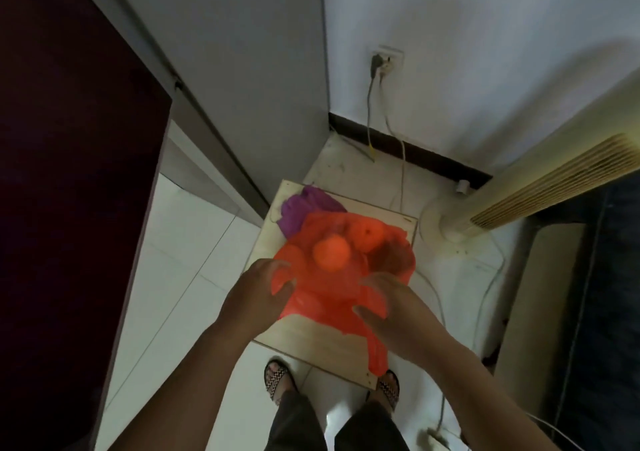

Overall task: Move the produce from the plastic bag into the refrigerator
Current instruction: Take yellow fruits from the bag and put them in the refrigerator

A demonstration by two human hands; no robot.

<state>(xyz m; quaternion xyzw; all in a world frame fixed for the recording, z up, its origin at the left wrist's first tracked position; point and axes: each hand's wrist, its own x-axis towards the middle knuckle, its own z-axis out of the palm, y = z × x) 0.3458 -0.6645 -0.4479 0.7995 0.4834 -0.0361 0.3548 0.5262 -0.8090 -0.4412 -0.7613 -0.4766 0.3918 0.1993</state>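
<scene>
Left grip (258, 295) and right grip (393, 307), both curled, pinch the near edges of an orange plastic bag (311, 300) on a low wooden table (304, 334). Two oranges (331, 250) sit inside; a purple bag (304, 208) lies just beyond, a tower fan (526, 191) stands to the right.

The person wore dark grey trousers (294, 423) and open-toed slide sandals (277, 379) with black-and-white checked straps. The left hand (254, 291), right hand (388, 307) and both forearms were bare.
</scene>
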